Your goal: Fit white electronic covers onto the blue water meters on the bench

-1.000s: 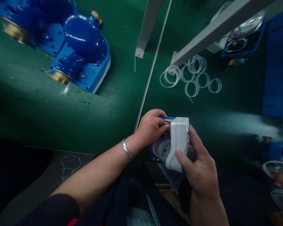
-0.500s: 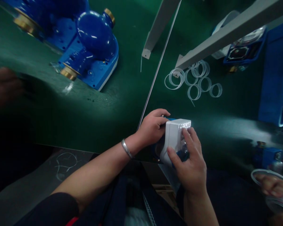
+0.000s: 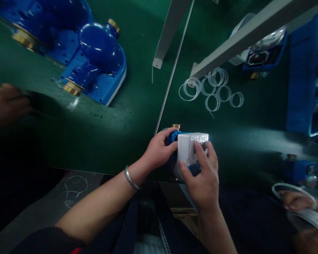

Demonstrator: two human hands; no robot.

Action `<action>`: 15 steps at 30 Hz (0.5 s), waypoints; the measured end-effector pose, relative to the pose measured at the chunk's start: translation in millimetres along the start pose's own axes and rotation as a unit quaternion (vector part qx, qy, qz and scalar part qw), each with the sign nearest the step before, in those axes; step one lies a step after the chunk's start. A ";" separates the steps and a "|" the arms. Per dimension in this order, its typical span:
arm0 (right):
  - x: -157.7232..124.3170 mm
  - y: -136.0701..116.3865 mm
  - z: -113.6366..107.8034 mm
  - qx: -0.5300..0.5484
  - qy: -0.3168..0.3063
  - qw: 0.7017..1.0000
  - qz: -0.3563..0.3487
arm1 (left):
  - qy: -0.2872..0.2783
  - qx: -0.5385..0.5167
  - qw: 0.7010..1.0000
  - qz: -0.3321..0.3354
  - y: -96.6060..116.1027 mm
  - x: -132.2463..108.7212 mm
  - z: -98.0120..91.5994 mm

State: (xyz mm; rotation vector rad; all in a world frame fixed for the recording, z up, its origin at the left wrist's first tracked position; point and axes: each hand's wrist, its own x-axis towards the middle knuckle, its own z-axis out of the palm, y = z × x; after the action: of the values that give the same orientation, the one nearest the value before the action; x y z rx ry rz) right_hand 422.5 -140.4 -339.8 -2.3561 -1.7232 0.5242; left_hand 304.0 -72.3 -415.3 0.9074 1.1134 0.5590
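At the near edge of the bench I have a water meter with a blue body (image 3: 171,163) and a brass threaded end (image 3: 176,126) pointing away from me. Over it sits a white plastic cover (image 3: 184,150) with a shiny top; whether it is fastened to the body I cannot tell. My left hand (image 3: 159,150), a silver bangle on its wrist, grips the meter's left side, thumb against the cover. The fingers of my right hand (image 3: 204,173) clasp the cover from the right and front. The underside is hidden.
Large blue meters with brass ends (image 3: 100,46) lie at the upper left. Clear tubing coils (image 3: 212,102) rest beyond my hands, near two grey metal legs (image 3: 164,38). A blue crate (image 3: 299,81) stands right. Other people's hands (image 3: 7,106) show at left and right, the right ones with tubing.
The meter's brass end has come into view beside my left fingers. Both hands and the cover sit slightly further left in the picture, and the view has shifted a little.
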 end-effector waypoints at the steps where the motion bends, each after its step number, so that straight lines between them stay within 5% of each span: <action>1: -0.2 -0.4 0.6 -0.005 0.002 1.000 -0.003 | -0.020 -0.030 0.999 -0.009 -0.8 0.2 -2.2; 6: -0.1 -3.2 3.6 -0.039 0.000 0.999 -0.014 | -0.092 -0.123 0.987 -0.041 2.4 -1.2 -8.8; 15: 0.6 -9.6 10.4 -0.055 0.047 0.997 -0.042 | 0.010 -0.022 0.999 0.030 6.0 -8.2 13.4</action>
State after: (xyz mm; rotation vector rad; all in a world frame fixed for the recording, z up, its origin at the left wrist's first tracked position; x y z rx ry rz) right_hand 410.3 -137.5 -346.2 -2.3280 -1.8417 0.3090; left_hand 313.8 -79.8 -403.9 0.9001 1.0900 0.6405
